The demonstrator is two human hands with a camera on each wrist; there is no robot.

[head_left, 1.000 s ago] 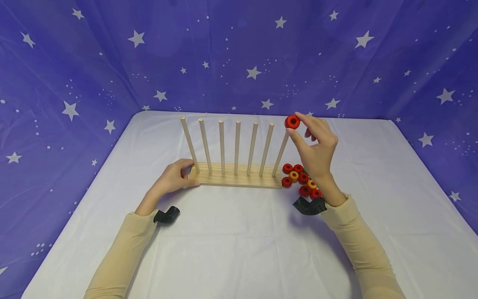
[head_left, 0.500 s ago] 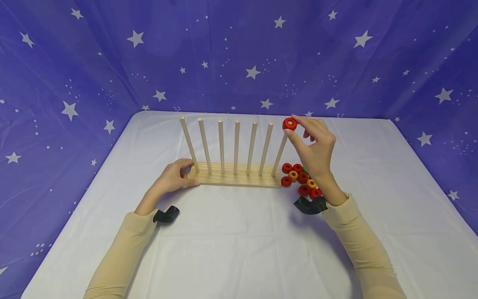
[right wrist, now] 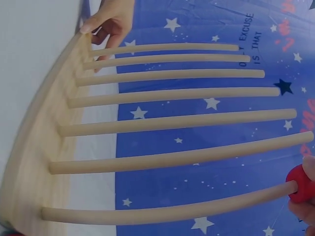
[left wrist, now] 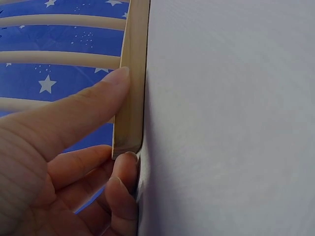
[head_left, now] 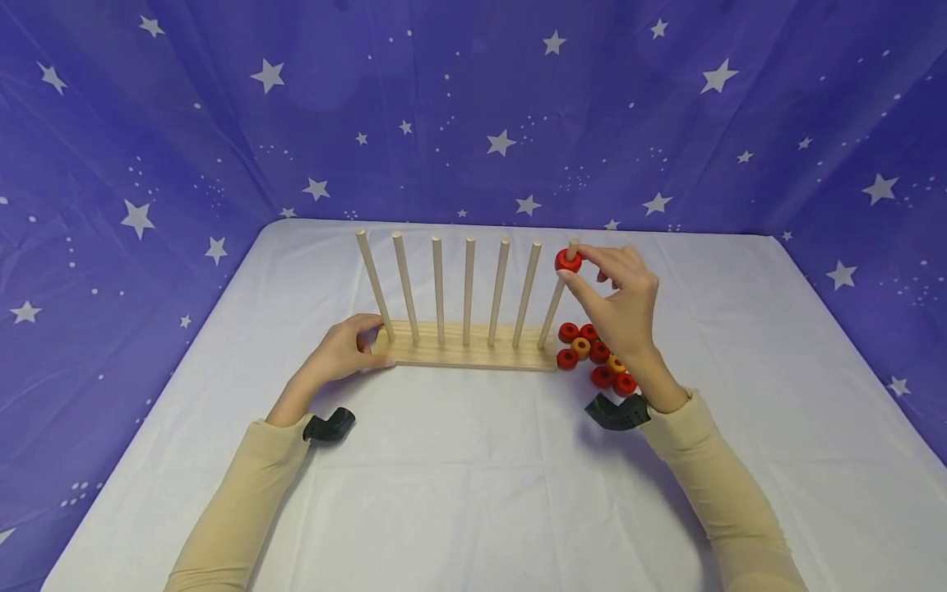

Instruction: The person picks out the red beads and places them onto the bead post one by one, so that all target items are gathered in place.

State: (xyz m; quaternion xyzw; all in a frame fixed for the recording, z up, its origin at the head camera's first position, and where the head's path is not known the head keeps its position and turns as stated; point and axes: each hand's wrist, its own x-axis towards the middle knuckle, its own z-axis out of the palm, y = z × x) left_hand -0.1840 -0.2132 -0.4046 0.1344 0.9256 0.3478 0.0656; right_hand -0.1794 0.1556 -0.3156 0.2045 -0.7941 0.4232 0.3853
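Observation:
A pale wooden base with a row of several upright pegs sits on the white cloth. My left hand grips its left end, thumb on the front edge and fingers behind, as the left wrist view shows on the base. My right hand pinches a red ring between thumb and forefinger. That ring is around the rightmost peg, a little below its top, which pokes out above the ring. In the right wrist view the red ring is at the peg's far end. No ring shows on the other pegs.
Right of the base lies a cluster of loose red rings and yellow-orange rings, partly hidden under my right hand and wrist. A black wrist mount is on my right cuff. A purple star-printed curtain hangs behind the table.
The red ring went from in front of the rightmost peg's tip to around it, then slid slightly down. My right hand lowered with it; my left hand stayed put.

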